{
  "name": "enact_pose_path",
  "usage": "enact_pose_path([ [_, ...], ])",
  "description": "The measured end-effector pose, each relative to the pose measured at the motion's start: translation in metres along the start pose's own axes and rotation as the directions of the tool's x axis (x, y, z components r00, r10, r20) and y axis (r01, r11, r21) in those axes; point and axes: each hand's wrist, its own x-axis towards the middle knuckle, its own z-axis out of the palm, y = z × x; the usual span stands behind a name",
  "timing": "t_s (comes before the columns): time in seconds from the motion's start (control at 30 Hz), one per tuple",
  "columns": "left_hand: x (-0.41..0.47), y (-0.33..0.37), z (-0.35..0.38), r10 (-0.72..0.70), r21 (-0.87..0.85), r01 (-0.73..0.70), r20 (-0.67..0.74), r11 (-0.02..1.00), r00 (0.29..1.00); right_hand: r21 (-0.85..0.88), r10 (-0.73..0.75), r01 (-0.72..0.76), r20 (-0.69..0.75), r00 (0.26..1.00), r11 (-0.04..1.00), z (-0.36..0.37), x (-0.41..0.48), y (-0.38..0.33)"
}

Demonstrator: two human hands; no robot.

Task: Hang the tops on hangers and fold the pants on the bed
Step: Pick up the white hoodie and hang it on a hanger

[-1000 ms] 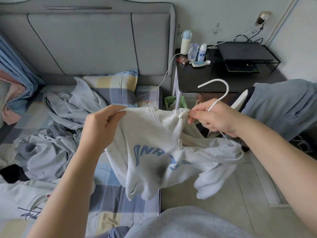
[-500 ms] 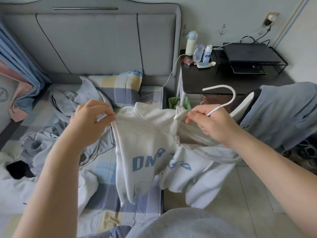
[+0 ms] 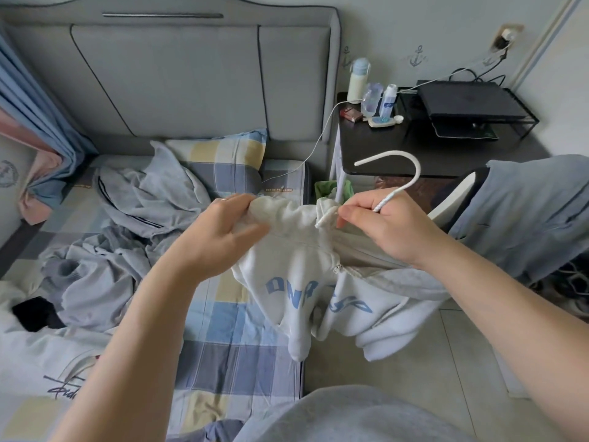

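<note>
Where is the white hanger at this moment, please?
In the head view, right of centre, the white hanger is gripped by the right hand, its hook up before the black side table, above the white sweatshirt.

Bedroom in a home. Marked as such by a grey padded fabric headboard [image 3: 165,81], a mattress under a blue, grey and yellow checked sheet [image 3: 229,362] with a matching checked pillow [image 3: 220,161], pleated blue curtains [image 3: 41,100] at the left, a black bedside table [image 3: 376,148] crowded with small plastic bottles [image 3: 371,97], and crumpled grey clothes [image 3: 95,275] strewn over the sheet.
</note>
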Motion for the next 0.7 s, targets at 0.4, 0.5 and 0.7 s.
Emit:
enact_pose_path([
  [0.4, 0.008, 0.016, 0.021, 0.168, -0.139, -0.198, -0.201, 0.970, 0.965, 0.042, 0.044, -0.044, 0.016, 0.999, 0.998, 0.016, 0.008, -0.003],
  [0.5, 0.012, -0.006, 0.003, 0.098, -0.073, -0.110, -0.158, 0.991, 0.983, 0.183, 0.008, -0.011, 0.019, 1.000, 0.983, 0.011, 0.004, 0.003],
  [0.7, -0.013, -0.054, 0.020, -0.243, -0.330, 0.185, -0.143, 0.925, 0.959, 0.404, 0.114, -0.113, 0.020, 0.993, 0.908, 0.005, 0.002, 0.021],
])
